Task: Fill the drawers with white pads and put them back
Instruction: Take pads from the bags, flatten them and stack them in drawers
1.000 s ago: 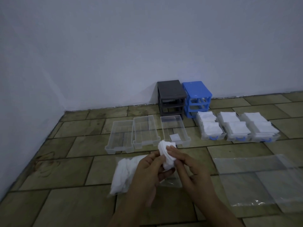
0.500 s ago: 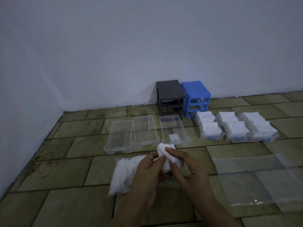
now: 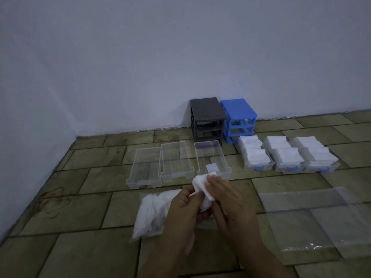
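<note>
Head camera, looking down at a tiled floor [image 3: 84, 209]: both hands meet over a small stack of white pads [image 3: 202, 189], the left hand [image 3: 183, 207] gripping its lower end with curled fingers and thumb while the right hand [image 3: 226, 199] lays its fingers across the top, thumb underneath, pinching it. Just beyond the grip sit three clear drawers side by side. The left clear drawer [image 3: 143, 167] and the middle clear drawer [image 3: 175, 161] hold nothing visible; the right clear drawer [image 3: 210, 155], nearest the held stack, contains a single white pad [image 3: 211, 167] at its near end. Farther beyond and to the right of the grip, three drawers with blue handles [image 3: 289, 155] stand packed with white pads. Behind these, against the wall [image 3: 140, 57], a grey drawer frame [image 3: 206, 119] and a blue drawer frame [image 3: 239, 117] stand touching, their slots open. Below and left of the grip lies a clear bag of white pads [image 3: 150, 213], partly hidden by the left hand. To the right of the grip, clear plastic sheets [image 3: 315, 217] lie flat, cut off by the picture's edge. Dim light blurs the pad edges, so how many are in the held stack cannot be made out. Both forearms run off the bottom edge.
</note>
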